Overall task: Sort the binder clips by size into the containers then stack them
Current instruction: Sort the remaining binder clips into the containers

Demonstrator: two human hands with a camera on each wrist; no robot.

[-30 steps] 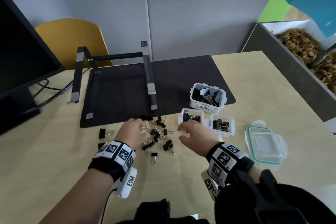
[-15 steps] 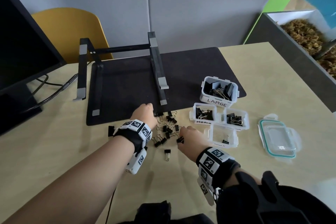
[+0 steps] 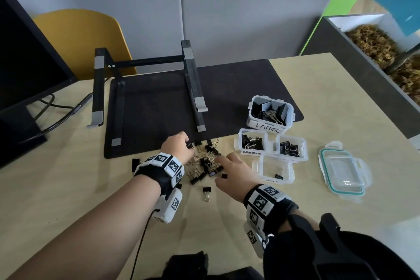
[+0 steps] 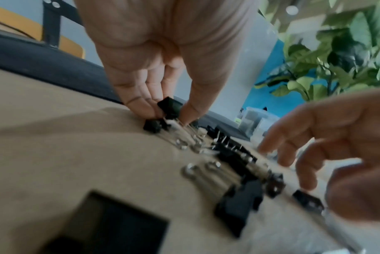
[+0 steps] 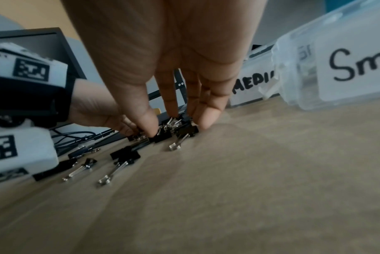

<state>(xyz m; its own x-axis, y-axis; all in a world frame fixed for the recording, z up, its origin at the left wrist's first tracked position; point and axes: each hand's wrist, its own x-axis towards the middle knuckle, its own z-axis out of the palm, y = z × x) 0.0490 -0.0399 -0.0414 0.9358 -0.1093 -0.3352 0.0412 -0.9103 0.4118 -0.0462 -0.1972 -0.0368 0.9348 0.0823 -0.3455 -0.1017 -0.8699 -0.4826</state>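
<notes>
Several black binder clips [image 3: 206,161] lie in a loose pile on the table just in front of the black mat. My left hand [image 3: 187,145] is at the pile's far left; its thumb and fingers pinch one black clip [image 4: 170,107] just above the table. My right hand [image 3: 219,171] reaches in from the right with fingers spread and nearly straight, fingertips [image 5: 206,120] touching clips without gripping any. Right of the pile stand the open LARGE box [image 3: 270,128], the medium box [image 3: 250,152], another small tub [image 3: 305,154] and the small box [image 3: 261,166].
A clear lid with a teal seal [image 3: 343,170] lies right of the boxes. A laptop stand [image 3: 193,88] sits on the black mat [image 3: 238,88] behind the pile. A monitor [image 3: 27,63] stands far left and a planter edge [image 3: 363,68] runs along the right.
My right hand came back from the small boxes to the pile. My left hand moved forward to the mat's edge and pinched a clip.
</notes>
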